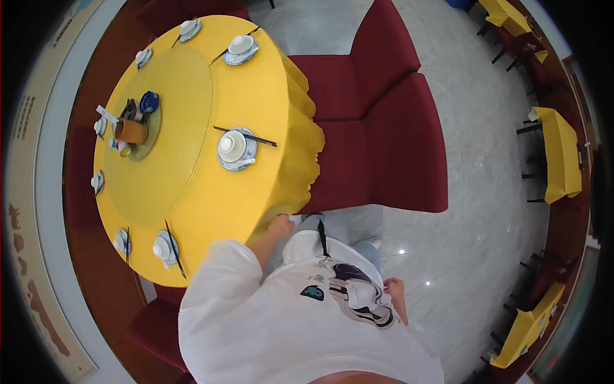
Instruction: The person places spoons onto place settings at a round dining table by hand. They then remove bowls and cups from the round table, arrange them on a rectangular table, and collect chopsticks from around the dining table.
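My left hand (280, 226) is low beside the near edge of the round table, next to the yellow tablecloth (246, 205) and the corner of a dark red chair (339, 153). Its fingers are curled, and a small whitish patch shows at them that I cannot make out. By my right side hangs my right hand (394, 288), fingers loosely closed, no object visible in it. Closest on the table is a place setting: a white bowl (231, 146) on a blue-patterned saucer (249, 160), with black chopsticks (256, 139) lying across the saucer's edge.
A glass turntable (185, 166) bears a brown holder (132, 132) and a blue ashtray-like dish (149, 102). Several more settings ring the table. A second red chair (384, 48) adjoins the first. Yellow-covered tables (559, 153) line the right side of the grey tiled floor (473, 211).
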